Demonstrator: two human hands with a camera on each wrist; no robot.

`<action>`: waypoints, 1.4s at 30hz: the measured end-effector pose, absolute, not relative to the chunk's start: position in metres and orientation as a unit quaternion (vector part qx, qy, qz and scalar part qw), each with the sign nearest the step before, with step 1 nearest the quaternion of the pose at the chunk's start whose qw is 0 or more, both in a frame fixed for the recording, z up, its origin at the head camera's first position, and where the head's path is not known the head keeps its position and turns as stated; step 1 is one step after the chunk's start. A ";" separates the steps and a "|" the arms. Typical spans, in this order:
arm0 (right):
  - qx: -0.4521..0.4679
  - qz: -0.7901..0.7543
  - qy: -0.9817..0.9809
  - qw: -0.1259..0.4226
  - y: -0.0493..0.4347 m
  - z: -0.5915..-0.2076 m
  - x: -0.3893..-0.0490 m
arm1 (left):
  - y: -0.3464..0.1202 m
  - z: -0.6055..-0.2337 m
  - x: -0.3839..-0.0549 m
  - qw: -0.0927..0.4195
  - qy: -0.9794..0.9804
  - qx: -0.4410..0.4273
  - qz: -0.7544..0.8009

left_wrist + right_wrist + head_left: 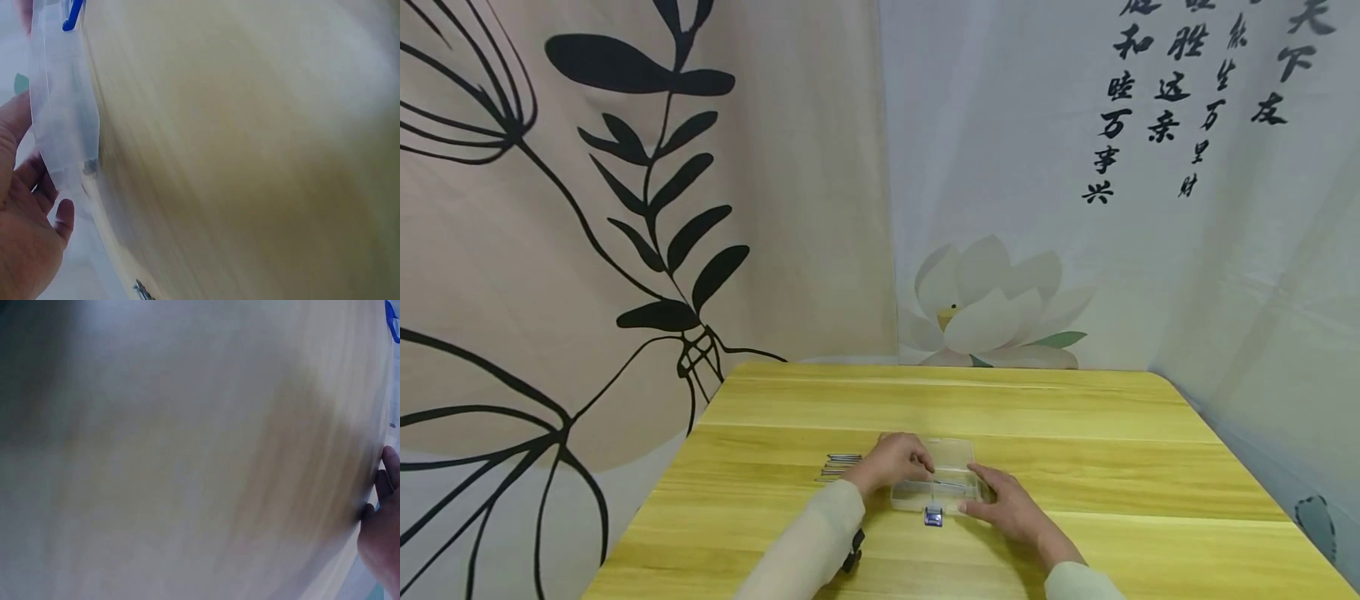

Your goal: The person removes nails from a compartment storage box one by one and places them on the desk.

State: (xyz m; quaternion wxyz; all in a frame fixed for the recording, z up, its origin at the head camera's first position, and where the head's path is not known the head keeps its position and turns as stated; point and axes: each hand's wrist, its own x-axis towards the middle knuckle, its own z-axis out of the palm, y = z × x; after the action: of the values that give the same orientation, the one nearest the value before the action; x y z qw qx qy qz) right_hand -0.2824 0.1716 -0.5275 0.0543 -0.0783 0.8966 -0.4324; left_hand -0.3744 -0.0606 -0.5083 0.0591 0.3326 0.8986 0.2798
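Observation:
A clear plastic box (916, 503), its lid (951, 454) tipped back, sits on the table with a blue clasp (933, 517) at its front edge. My left hand (895, 460) reaches over the box's left part, fingers bent downward. In the left wrist view the box wall partly covers its fingertips, so whether they pinch anything is unclear. A slim metal rod (951, 484) lies near those fingertips, in the box. My right hand (1011, 507) grips the box's right side, thumb at the front corner and fingers farther back. Several slim metal rods (841, 466) lie left of the box.
The wooden table (1075, 433) stretches around the box, with patterned cloth (820, 208) hanging behind its far edge. A dark strap piece (853, 552) shows by the left sleeve. One metal rod's ridged tip (142, 290) appears low in the left wrist view.

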 end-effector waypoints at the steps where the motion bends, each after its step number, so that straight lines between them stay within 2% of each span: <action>1: -0.078 -0.433 0.896 0.055 0.172 -0.527 -0.282 | -0.060 -0.508 -0.374 0.063 0.896 0.335 0.285; 7: -0.078 -0.434 0.896 0.053 0.171 -0.527 -0.282 | -0.053 -0.510 -0.375 0.102 0.876 0.344 0.323; 14: -0.078 -0.436 0.895 0.051 0.171 -0.527 -0.282 | -0.048 -0.510 -0.376 0.113 0.874 0.342 0.325; 23: -0.078 -0.436 0.895 0.050 0.171 -0.529 -0.282 | -0.042 -0.510 -0.379 0.098 0.885 0.368 0.268; 36: -0.083 -0.439 0.894 0.041 0.169 -0.528 -0.282 | -0.038 -0.507 -0.378 0.048 0.893 0.415 0.169; 42: -0.085 -0.446 0.890 0.043 0.168 -0.528 -0.282 | -0.039 -0.507 -0.376 0.047 0.894 0.416 0.160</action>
State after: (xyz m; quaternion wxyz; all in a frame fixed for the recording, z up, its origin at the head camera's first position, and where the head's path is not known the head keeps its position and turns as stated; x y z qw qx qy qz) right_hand -0.2821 0.1684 -0.5283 0.0432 -0.0847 0.8898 -0.4464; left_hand -0.3756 -0.0386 -0.5066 0.0467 0.4161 0.8939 0.1599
